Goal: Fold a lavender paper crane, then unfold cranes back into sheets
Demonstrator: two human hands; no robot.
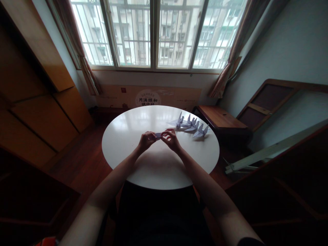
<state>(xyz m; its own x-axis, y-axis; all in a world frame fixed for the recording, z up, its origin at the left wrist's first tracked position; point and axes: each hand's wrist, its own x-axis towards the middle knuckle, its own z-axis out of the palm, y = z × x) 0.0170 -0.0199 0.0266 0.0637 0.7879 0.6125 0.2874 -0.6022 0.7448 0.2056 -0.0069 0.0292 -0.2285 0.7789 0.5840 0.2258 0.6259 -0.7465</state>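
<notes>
My left hand (146, 139) and my right hand (171, 138) meet over the middle of a round white table (123, 150). Both pinch a small piece of folded pale lilac paper (158, 135) between fingertips, one hand at each end. The paper is held just above the tabletop. To the right of my hands, near the far right rim, three finished lilac paper cranes (191, 125) stand in a row.
A barred window (153, 32) with curtains fills the far wall. Wooden cabinets (38, 99) stand at the left. A low wooden bench (220, 118) and leaning wooden frames (269, 102) are at the right. A printed cardboard panel (148, 97) leans below the window.
</notes>
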